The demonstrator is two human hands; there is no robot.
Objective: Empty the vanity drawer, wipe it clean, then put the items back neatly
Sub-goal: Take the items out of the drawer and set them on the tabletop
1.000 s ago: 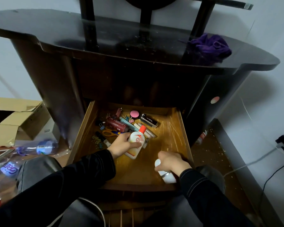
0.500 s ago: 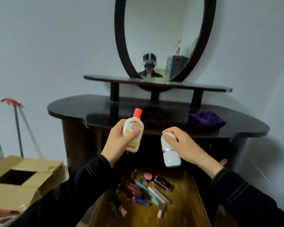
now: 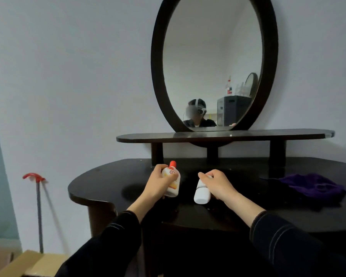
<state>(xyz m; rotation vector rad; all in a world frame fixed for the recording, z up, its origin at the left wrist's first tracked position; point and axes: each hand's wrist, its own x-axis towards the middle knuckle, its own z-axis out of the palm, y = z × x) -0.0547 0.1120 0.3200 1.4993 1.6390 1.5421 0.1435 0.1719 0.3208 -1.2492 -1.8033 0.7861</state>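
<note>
Placement on the table (image 3: 100, 182) is pending: left hand (image 3: 160, 182) grips the orange-capped bottle (image 3: 173, 185), right hand (image 3: 217, 184) the white bottle (image 3: 201, 194), both low over it; set each upright, well apart, clear of the cloth (image 3: 312, 186).

I'm seeing through the one wide-angle camera worn on the person's head, which is facing forward and slightly down from close in front of the dark vanity top (image 3: 108, 182), taking in the oval mirror (image 3: 212, 56) straight ahead, where the headset (image 3: 199, 110) is showing in reflection.
</note>
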